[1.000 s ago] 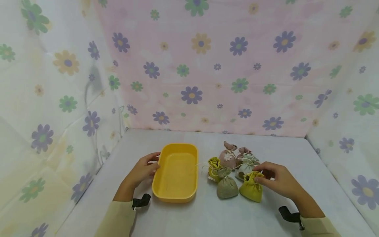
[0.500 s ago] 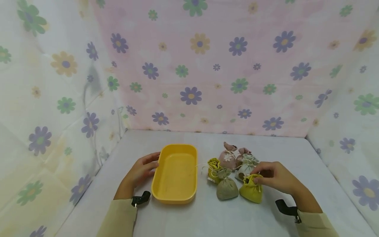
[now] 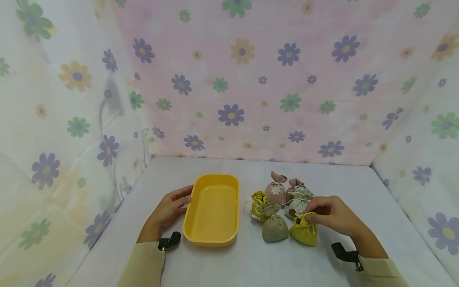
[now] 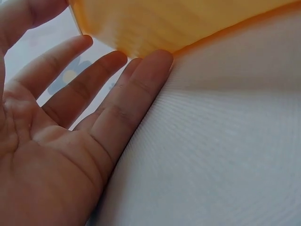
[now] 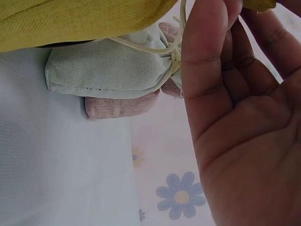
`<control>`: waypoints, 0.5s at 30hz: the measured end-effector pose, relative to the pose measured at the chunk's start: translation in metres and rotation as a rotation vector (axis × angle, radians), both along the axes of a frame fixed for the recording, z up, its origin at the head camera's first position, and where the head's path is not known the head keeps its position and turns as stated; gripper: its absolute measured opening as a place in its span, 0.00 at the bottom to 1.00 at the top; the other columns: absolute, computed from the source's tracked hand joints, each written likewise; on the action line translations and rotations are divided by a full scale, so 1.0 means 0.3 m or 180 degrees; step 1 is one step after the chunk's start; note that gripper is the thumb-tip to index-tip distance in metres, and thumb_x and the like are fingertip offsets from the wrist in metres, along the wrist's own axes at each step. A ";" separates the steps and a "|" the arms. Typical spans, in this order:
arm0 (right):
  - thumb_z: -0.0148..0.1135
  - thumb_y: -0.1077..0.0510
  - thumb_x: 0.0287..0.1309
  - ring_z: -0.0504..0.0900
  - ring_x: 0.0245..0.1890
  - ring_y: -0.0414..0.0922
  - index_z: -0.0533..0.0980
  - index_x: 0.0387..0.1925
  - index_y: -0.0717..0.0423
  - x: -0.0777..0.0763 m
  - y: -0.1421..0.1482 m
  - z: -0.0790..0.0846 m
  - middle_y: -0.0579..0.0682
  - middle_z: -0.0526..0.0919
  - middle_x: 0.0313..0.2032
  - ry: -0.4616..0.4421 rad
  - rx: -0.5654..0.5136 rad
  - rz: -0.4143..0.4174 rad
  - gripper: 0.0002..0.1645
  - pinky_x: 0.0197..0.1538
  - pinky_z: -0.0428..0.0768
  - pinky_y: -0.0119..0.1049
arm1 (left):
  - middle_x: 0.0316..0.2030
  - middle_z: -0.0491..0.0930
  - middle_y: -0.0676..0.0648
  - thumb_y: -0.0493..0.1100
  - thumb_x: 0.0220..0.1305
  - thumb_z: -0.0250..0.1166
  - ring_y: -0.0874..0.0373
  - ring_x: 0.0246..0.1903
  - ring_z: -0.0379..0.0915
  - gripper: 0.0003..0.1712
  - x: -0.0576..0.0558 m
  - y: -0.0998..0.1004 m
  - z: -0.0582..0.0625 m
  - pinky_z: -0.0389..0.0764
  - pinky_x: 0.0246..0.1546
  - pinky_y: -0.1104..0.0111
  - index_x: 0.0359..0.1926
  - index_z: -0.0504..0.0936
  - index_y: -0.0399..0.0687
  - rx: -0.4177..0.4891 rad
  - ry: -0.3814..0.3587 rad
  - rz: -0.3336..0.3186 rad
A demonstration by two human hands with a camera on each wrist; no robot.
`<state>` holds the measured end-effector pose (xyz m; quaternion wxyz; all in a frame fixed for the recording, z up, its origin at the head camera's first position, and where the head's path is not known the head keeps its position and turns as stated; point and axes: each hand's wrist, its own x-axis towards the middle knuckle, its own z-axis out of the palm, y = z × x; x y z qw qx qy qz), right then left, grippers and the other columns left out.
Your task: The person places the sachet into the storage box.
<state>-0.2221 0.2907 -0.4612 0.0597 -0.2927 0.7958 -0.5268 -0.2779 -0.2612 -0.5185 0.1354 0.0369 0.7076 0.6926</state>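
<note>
1. From my seat I read the right hand [image 3: 333, 215] as pinching the gathered neck of the near yellow pouch [image 3: 304, 233]; that pouch is at the near right of the cluster, right of the olive pouch [image 3: 275, 230]; I cannot tell whether its base bears fully on the tabletop [image 3: 265, 267].
2. The left hand [image 3: 167, 208] has its fingers extended, fingertips touching the left side of the yellow tray [image 3: 211, 215]; I see no clenching there.
3. My main worry is the pinch; it takes only the neck, so a sagging, heavy filling could drag the cloth out of the fingertips.
4. The pale pouch [image 3: 296, 207] lies just beyond, with a cream cord [image 5: 141, 47] crossing in front of it; I cannot tell whose cord it is; a snag there could tug a neighbour over.
5. The left yellow pouch [image 3: 259, 207] has a thin string reaching towards the tray's right rim; if the tray shifts, the two could catch; with only light contact on the left, I judge a knock could slide the tray.
</note>
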 end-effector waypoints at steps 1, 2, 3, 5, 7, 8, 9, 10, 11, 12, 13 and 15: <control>0.69 0.67 0.63 0.88 0.34 0.45 0.85 0.43 0.59 0.001 -0.002 0.000 0.53 0.87 0.39 0.0008 -0.0014 0.0013 0.07 0.36 0.89 0.41 | 0.72 0.72 0.49 0.48 0.69 0.70 0.55 0.63 0.79 0.33 0.001 -0.001 0.000 0.85 0.57 0.61 0.73 0.74 0.56 -0.0006 -0.0006 0.0009; 0.69 0.67 0.63 0.88 0.34 0.45 0.85 0.43 0.59 0.002 -0.003 0.000 0.53 0.87 0.39 0.0018 -0.0021 0.0017 0.08 0.36 0.89 0.41 | 0.72 0.72 0.49 0.49 0.69 0.70 0.54 0.63 0.79 0.33 0.002 -0.001 0.000 0.85 0.57 0.61 0.73 0.74 0.56 -0.0014 0.0002 -0.0004; 0.69 0.67 0.63 0.88 0.34 0.45 0.85 0.43 0.59 0.003 -0.004 0.000 0.52 0.87 0.39 0.0024 -0.0022 0.0011 0.08 0.36 0.89 0.41 | 0.72 0.72 0.49 0.49 0.69 0.70 0.54 0.63 0.78 0.33 0.003 -0.002 -0.001 0.85 0.57 0.61 0.73 0.74 0.56 -0.0009 0.0015 -0.0018; 0.69 0.68 0.63 0.88 0.34 0.45 0.85 0.43 0.58 0.005 -0.005 -0.001 0.52 0.87 0.39 0.0043 -0.0012 -0.0014 0.08 0.35 0.89 0.40 | 0.72 0.72 0.49 0.49 0.69 0.70 0.53 0.63 0.78 0.33 0.004 -0.003 -0.002 0.85 0.56 0.60 0.73 0.74 0.56 -0.0013 0.0023 -0.0030; 0.69 0.68 0.63 0.88 0.34 0.44 0.86 0.43 0.57 0.007 -0.006 -0.001 0.52 0.87 0.39 0.0054 -0.0011 -0.0033 0.08 0.35 0.89 0.40 | 0.73 0.72 0.49 0.49 0.69 0.70 0.52 0.64 0.78 0.33 0.003 -0.004 -0.004 0.85 0.56 0.60 0.73 0.73 0.56 -0.0020 0.0034 -0.0051; 0.69 0.68 0.63 0.88 0.34 0.44 0.86 0.43 0.57 0.008 -0.007 -0.001 0.52 0.87 0.39 0.0067 -0.0012 -0.0037 0.08 0.35 0.89 0.40 | 0.73 0.71 0.49 0.50 0.69 0.70 0.52 0.64 0.78 0.34 0.002 -0.005 -0.006 0.85 0.56 0.60 0.73 0.73 0.56 -0.0022 0.0034 -0.0048; 0.69 0.68 0.63 0.88 0.34 0.45 0.86 0.43 0.57 0.008 -0.008 0.000 0.52 0.87 0.39 0.0077 -0.0017 -0.0034 0.08 0.35 0.89 0.40 | 0.73 0.72 0.49 0.50 0.69 0.70 0.52 0.63 0.78 0.34 0.002 -0.006 -0.007 0.85 0.56 0.60 0.73 0.73 0.56 -0.0026 0.0027 -0.0037; 0.69 0.68 0.63 0.88 0.34 0.45 0.86 0.43 0.56 0.008 -0.009 0.000 0.52 0.87 0.39 0.0091 -0.0017 -0.0034 0.09 0.35 0.89 0.40 | 0.73 0.72 0.49 0.51 0.68 0.70 0.52 0.63 0.78 0.34 0.002 -0.007 -0.006 0.86 0.56 0.60 0.73 0.73 0.56 -0.0031 0.0024 -0.0029; 0.69 0.68 0.63 0.88 0.34 0.45 0.86 0.43 0.56 0.008 -0.010 0.002 0.52 0.87 0.39 0.0099 -0.0021 -0.0035 0.09 0.35 0.89 0.40 | 0.73 0.72 0.48 0.51 0.68 0.70 0.52 0.63 0.79 0.34 0.002 -0.007 -0.006 0.86 0.56 0.60 0.73 0.73 0.56 -0.0027 0.0023 -0.0025; 0.68 0.68 0.63 0.88 0.35 0.45 0.86 0.43 0.56 0.008 -0.010 0.003 0.52 0.87 0.39 0.0110 -0.0027 -0.0034 0.09 0.35 0.89 0.40 | 0.73 0.72 0.48 0.50 0.69 0.70 0.52 0.63 0.79 0.34 0.002 -0.007 -0.006 0.86 0.56 0.60 0.73 0.73 0.56 -0.0021 0.0028 -0.0030; 0.68 0.68 0.64 0.88 0.35 0.45 0.86 0.43 0.55 0.008 -0.011 0.005 0.52 0.87 0.39 0.0124 -0.0021 -0.0045 0.09 0.35 0.89 0.40 | 0.73 0.72 0.48 0.50 0.69 0.70 0.52 0.63 0.79 0.34 0.001 -0.006 -0.006 0.86 0.55 0.60 0.73 0.73 0.56 -0.0021 0.0034 -0.0035; 0.68 0.68 0.63 0.88 0.35 0.45 0.86 0.43 0.56 0.010 -0.010 0.009 0.52 0.87 0.39 0.0145 -0.0032 -0.0059 0.09 0.35 0.89 0.39 | 0.73 0.72 0.48 0.49 0.70 0.69 0.52 0.63 0.79 0.33 0.000 -0.003 -0.007 0.86 0.56 0.59 0.73 0.73 0.55 -0.0002 0.0051 -0.0063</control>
